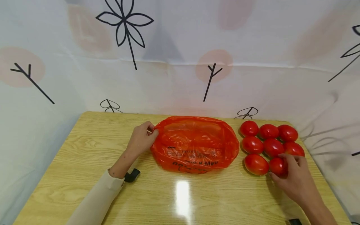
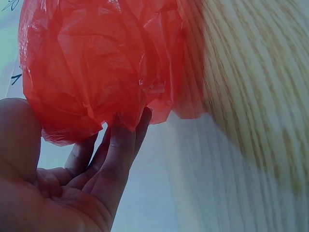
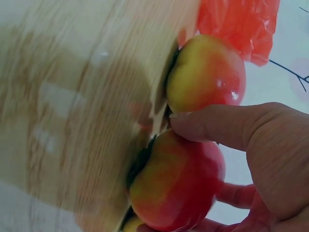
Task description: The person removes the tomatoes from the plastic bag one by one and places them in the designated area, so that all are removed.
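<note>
An orange-red plastic bag (image 1: 194,143) with dark printing lies mouth up and spread wide at the middle of the table. My left hand (image 1: 142,137) pinches its left rim between thumb and fingers; in the left wrist view the thin film (image 2: 96,67) drapes over the fingertips. At the right, my right hand (image 1: 296,178) grips a shiny red tomato (image 1: 277,166) at the near end of a group. Up close, that tomato (image 3: 178,183) is red shading to yellow, with a dark green calyx on its underside. The thumb lies along its upper side, between it and a neighbouring tomato (image 3: 207,72).
Several more tomatoes (image 1: 273,147) sit close together in rows right of the bag. The wood-grain table (image 1: 84,162) ends at a pale cloth backdrop (image 1: 180,84) with plant drawings. Black wrist straps show near both hands.
</note>
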A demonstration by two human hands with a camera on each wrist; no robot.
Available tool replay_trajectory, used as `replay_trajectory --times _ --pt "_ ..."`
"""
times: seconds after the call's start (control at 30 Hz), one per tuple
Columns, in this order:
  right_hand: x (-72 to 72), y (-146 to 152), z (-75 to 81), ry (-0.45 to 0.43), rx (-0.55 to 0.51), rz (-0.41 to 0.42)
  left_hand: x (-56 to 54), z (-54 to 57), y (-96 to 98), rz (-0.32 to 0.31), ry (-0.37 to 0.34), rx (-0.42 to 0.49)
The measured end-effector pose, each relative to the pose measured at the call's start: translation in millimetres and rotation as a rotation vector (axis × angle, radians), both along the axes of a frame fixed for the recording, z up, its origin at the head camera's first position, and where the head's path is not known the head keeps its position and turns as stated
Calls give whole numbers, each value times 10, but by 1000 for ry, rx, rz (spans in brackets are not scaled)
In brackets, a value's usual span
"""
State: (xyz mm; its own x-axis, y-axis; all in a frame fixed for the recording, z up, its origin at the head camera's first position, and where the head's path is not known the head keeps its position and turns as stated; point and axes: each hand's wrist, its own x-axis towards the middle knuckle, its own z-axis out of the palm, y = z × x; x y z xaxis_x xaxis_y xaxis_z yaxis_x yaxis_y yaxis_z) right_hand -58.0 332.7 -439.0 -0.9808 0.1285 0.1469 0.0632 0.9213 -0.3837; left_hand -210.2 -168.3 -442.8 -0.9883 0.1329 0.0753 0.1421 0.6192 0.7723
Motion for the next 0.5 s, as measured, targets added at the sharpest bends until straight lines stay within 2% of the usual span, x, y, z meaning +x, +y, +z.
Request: replay_trajectory --times 0.5 --pt "4 -21 -52 32 8 -1 -10 -2 -6 -26 -22 13"
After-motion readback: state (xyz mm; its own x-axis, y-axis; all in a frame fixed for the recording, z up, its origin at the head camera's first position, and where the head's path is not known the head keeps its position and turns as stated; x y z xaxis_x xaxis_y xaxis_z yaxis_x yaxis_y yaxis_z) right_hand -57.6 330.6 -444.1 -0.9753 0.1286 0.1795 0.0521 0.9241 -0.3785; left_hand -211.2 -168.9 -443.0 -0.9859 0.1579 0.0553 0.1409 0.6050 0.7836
